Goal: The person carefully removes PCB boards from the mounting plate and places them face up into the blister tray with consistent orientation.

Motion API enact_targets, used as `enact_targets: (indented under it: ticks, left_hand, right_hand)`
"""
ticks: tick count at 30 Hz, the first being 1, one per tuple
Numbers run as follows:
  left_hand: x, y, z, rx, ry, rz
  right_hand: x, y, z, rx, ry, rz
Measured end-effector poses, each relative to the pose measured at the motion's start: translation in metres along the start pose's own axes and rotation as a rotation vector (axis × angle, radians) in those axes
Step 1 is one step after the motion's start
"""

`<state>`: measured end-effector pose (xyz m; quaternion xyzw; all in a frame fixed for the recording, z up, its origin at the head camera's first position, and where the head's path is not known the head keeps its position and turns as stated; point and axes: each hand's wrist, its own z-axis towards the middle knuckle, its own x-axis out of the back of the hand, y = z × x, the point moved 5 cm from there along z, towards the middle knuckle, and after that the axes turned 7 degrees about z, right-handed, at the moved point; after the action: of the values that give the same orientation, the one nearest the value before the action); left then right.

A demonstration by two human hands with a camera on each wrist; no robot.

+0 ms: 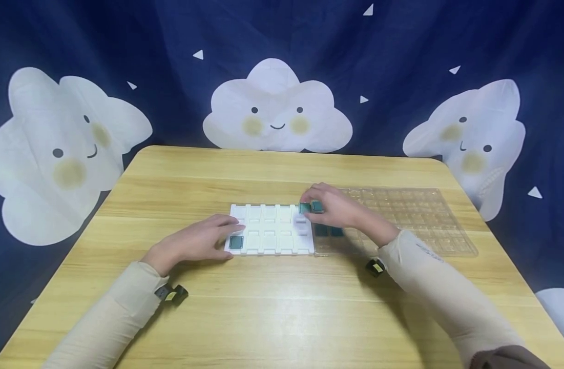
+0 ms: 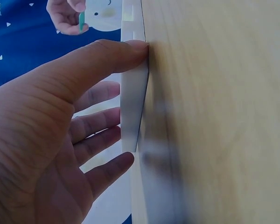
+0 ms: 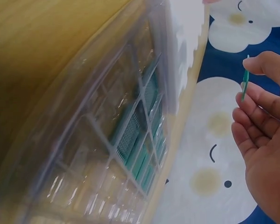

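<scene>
My right hand [image 1: 330, 205] pinches a thin green square chip [image 3: 246, 79] between thumb and fingers, above the right end of a white compartment tray [image 1: 269, 228]. The chip is held on edge, apart from the tray. My left hand [image 1: 201, 238] is at the tray's left end, fingers fairly straight and spread, the thumb touching the near edge [image 2: 135, 93]. One square chip [image 1: 236, 242] lies in the white tray's near left compartment. Several more green chips [image 3: 130, 135] sit in the clear plastic tray [image 1: 401, 220] on the right, partly under my right hand.
Both trays lie end to end on a wooden table [image 1: 282, 307]. A dark blue curtain [image 1: 171, 41] with cloud figures hangs behind the table's far edge. Each sleeve carries a small black wrist device, such as the left one [image 1: 172, 294].
</scene>
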<state>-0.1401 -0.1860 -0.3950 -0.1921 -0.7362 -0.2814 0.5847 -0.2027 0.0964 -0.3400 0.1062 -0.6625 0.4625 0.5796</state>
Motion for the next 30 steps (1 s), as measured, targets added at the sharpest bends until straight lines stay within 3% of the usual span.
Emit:
enact_targets:
  ticks: [10,30]
  left_hand:
    - [-0.001,0.0,0.001,0.006,-0.009,0.001]
    - [0.0,0.001,0.0,0.021,-0.016,-0.003]
  right_hand:
    - [-0.003,0.004,-0.019,0.023,-0.004,-0.02]
    - [-0.018,0.013,-0.059,-0.03,-0.052,0.014]
